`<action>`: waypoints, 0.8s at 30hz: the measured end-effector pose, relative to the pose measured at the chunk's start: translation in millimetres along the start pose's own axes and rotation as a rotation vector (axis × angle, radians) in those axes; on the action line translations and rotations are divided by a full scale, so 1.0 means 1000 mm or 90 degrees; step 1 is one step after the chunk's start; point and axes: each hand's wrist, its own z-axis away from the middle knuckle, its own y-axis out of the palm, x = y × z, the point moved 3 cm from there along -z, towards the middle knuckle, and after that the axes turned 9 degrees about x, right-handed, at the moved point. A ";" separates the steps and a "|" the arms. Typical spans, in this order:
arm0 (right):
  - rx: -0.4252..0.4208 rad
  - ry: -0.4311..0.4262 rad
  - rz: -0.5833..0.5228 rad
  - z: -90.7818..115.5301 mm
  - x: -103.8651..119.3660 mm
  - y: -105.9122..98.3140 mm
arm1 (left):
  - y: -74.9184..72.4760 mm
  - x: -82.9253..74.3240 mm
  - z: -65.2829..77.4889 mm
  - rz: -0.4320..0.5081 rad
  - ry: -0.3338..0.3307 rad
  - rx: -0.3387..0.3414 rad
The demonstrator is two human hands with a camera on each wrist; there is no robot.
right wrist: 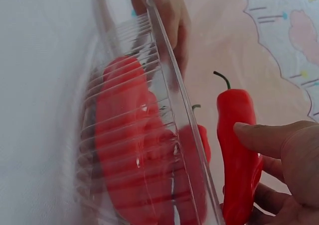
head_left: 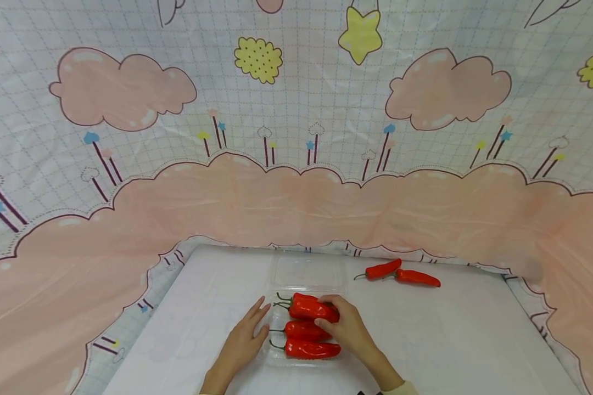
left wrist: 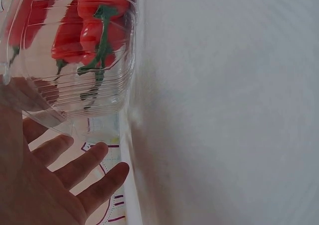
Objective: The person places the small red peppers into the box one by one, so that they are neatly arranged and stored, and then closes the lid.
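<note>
right hand point(head_left: 347, 327) grips glossy, elongated pepper point(right wrist: 235, 118) over ribbed plastic box point(left wrist: 113, 98)

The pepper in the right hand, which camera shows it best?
Right wrist view: the held pepper is close, stem showing, bottom cut off. Head view: small, partly covered by the right hand. Left wrist: I can't pick it out.

The white desk point(head_left: 449, 340) carries a clear plastic container point(left wrist: 102, 101), its lid point(head_left: 308, 272) folded open toward 12 o'clock. Toward 2 o'clock from the container, two red peppers lie close together directly on the desk: one pepper point(head_left: 382, 269) points its tip toward 2 o'clock, the other pepper point(head_left: 417, 277) toward 4.
</note>
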 end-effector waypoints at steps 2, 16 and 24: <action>0.000 0.002 0.006 -0.001 0.000 0.002 | 0.000 0.000 0.000 -0.002 0.007 -0.002; 0.008 0.014 0.109 -0.004 0.000 0.008 | 0.001 0.000 -0.002 0.004 -0.014 0.015; 0.025 0.022 0.125 -0.004 0.003 0.010 | 0.000 -0.001 -0.001 0.002 -0.006 0.006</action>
